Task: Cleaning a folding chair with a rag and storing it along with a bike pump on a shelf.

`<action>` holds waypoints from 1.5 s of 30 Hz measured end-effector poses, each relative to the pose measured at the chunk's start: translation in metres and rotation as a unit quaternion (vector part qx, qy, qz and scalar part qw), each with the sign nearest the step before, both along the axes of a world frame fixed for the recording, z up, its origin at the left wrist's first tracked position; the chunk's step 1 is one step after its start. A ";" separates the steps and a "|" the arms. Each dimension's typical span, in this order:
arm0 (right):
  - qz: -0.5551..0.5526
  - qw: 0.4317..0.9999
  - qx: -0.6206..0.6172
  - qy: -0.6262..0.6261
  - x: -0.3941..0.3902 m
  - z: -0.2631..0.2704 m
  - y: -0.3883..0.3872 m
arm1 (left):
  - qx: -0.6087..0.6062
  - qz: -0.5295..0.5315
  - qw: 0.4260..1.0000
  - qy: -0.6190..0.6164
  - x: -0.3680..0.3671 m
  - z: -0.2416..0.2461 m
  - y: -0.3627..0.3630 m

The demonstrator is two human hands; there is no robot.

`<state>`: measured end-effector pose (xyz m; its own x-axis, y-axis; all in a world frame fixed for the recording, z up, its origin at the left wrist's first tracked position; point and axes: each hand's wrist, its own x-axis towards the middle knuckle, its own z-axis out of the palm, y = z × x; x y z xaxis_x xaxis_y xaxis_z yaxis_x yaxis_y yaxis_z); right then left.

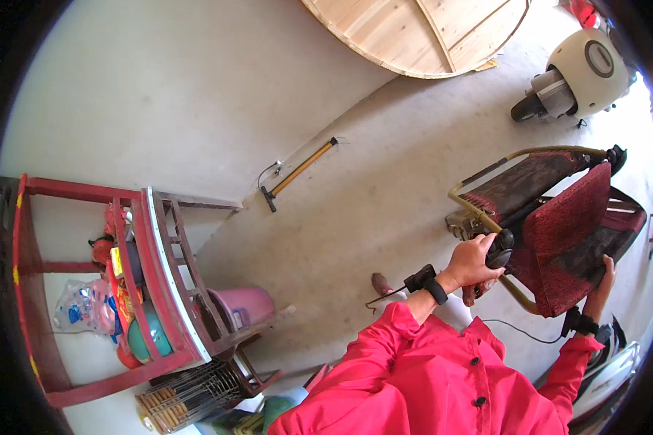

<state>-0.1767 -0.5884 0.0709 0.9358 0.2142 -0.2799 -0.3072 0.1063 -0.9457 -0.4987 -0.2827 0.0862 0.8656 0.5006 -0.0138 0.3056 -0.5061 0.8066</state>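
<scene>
A folding chair-like frame [563, 239] with worn dark red fabric and bent metal tubing is tilted at the right, in front of my body. My left hand [469, 261] grips it at a black wheel or round fitting on the tube. At its lower right edge, my right hand [604, 280] is closed around the dark rim of the fabric part; some of its fingers are hidden behind it. Both wrists wear black straps with small devices. A reddish-brown shoe [381, 284] of mine shows on the floor below.
A hand pump [302, 169] lies on the floor by the wall. Left stand a red wooden rack [100, 380] with bags and bowls and a pink bucket [250, 304]. A round wooden board [413, 32] leans at the top; a cream scooter [590, 73] is upper right.
</scene>
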 end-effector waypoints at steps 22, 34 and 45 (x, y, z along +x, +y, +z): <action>0.120 0.991 0.006 -0.052 -0.313 0.097 0.186 | -0.014 0.096 0.995 0.031 -0.320 0.040 0.065; 0.232 0.971 0.007 -0.057 -0.386 0.144 0.274 | -0.019 0.237 0.971 0.014 -0.409 0.025 0.042; 0.275 0.959 0.008 -0.071 -0.375 0.145 0.263 | -0.030 0.258 0.966 0.008 -0.403 0.016 0.011</action>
<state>-0.5513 -0.3251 0.2162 0.7077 0.6902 -0.1509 -0.1900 -0.0198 -0.9816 -0.9012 -0.2714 0.1018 0.4998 0.8636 -0.0665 0.5168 -0.2357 0.8230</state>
